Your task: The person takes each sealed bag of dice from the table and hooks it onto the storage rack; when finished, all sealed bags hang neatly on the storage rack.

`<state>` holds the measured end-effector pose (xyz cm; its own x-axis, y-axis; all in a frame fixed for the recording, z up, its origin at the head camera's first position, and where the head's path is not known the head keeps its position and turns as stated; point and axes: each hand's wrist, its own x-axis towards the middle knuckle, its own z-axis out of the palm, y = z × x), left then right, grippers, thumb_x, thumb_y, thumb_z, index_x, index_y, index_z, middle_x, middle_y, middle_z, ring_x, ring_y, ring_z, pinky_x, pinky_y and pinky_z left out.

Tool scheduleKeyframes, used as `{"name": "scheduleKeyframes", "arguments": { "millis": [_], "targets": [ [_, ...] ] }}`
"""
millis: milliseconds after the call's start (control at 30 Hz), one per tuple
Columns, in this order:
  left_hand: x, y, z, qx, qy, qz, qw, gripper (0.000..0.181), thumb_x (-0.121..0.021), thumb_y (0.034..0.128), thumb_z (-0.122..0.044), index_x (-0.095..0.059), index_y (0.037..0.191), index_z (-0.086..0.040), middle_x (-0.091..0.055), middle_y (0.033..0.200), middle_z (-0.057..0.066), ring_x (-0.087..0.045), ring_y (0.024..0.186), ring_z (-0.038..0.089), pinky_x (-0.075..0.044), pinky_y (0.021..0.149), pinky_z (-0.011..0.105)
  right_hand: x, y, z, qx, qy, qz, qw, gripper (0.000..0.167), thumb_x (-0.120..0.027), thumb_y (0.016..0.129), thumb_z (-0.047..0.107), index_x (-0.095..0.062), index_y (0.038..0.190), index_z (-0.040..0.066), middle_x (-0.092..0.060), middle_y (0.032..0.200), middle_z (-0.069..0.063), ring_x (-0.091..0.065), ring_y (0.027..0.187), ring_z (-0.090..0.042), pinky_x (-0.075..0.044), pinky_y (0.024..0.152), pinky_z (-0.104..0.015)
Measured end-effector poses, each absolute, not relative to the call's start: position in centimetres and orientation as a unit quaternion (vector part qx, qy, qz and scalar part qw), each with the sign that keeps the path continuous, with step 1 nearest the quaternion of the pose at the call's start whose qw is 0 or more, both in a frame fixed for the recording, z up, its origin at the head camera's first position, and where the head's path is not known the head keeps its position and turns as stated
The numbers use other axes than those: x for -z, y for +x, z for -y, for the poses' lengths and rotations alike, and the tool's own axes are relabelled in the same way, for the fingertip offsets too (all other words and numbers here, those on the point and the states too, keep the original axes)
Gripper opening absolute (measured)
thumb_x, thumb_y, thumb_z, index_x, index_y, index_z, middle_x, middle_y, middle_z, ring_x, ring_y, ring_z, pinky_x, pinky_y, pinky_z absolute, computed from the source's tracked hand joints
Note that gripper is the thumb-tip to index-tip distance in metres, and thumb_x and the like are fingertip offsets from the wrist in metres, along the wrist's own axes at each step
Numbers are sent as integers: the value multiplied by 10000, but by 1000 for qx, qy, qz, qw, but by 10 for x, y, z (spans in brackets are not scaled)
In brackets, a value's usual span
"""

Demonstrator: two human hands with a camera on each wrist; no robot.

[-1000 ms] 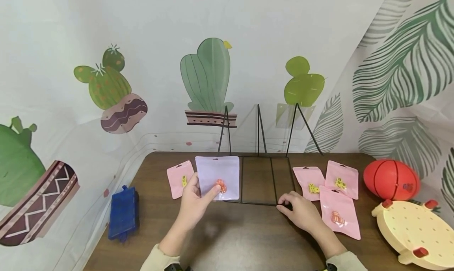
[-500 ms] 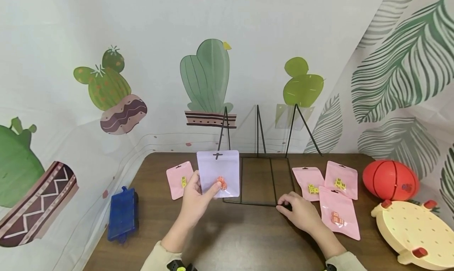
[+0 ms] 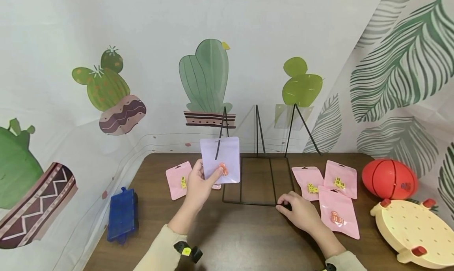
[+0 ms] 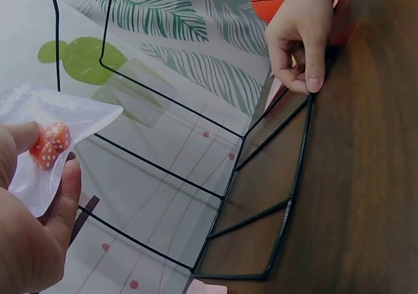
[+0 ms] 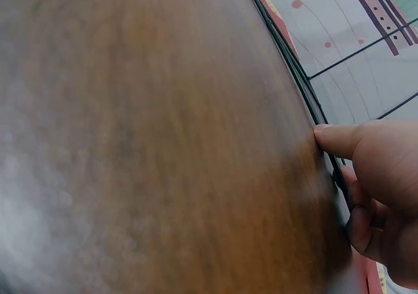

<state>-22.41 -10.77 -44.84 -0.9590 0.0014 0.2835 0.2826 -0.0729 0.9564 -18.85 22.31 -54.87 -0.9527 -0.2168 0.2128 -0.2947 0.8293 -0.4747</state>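
While my right hand [image 3: 299,211] pinches the near right corner of the black rack [image 3: 258,204], my left hand [image 3: 198,184], nearer the left prong [image 3: 217,149], pinches the lilac pouch [image 3: 230,156] near the desk's [image 3: 234,239] back edge, that prong crossing its top.

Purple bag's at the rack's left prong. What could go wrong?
The purple bag could slip off: the left prong crosses its front, but secure threading can't be confirmed.

The left grip pinches low, at the orange dice, so the bag's top might fold.

The right grip holds just one front corner of the black rack; loosening might let it shift.
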Motion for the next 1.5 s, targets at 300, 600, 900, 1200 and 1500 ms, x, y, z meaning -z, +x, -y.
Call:
{"name": "scheduleKeyframes", "arguments": {
  "millis": [300,600,900,1200,1500],
  "targets": [
    [446,-258,102,719,-84,682,105,357,-797,943,-167,-609,1218,-37,-741,1047,148,-721,842,219,-593,620,342,548,-189,-222,-261,135,953,70,138,-829,904,287,-694,912,314,-550,861,117,-552,753,-83,-463,642,-342],
    [435,-291,95,701,-56,701,120,376,-801,944,-236,-612,1202,-38,-743,1022,142,-700,793,201,-573,595,278,547,-188,-221,-262,132,954,67,139,-831,903,289,-695,909,317,-552,863,114,-556,757,-87,-462,640,-347],
    [431,-311,93,707,-41,697,112,389,-811,934,-275,-605,1175,-50,-731,1006,125,-693,793,199,-601,632,377,549,-189,-220,-266,132,952,70,143,-834,900,304,-693,903,330,-561,871,120,-567,772,-89,-466,642,-346],
    [442,-314,104,709,-37,697,99,409,-804,937,-192,-593,1238,-13,-731,1070,178,-719,782,211,-582,622,283,547,-188,-220,-265,131,953,72,141,-838,896,301,-699,904,326,-564,868,118,-568,772,-82,-470,644,-345],
    [454,-310,121,703,-22,706,84,358,-773,952,-102,-582,1233,10,-727,1057,197,-699,840,287,-565,620,260,550,-188,-223,-256,137,953,83,159,-839,894,295,-685,903,333,-547,862,132,-557,763,-73,-471,650,-342]
  ]
}}
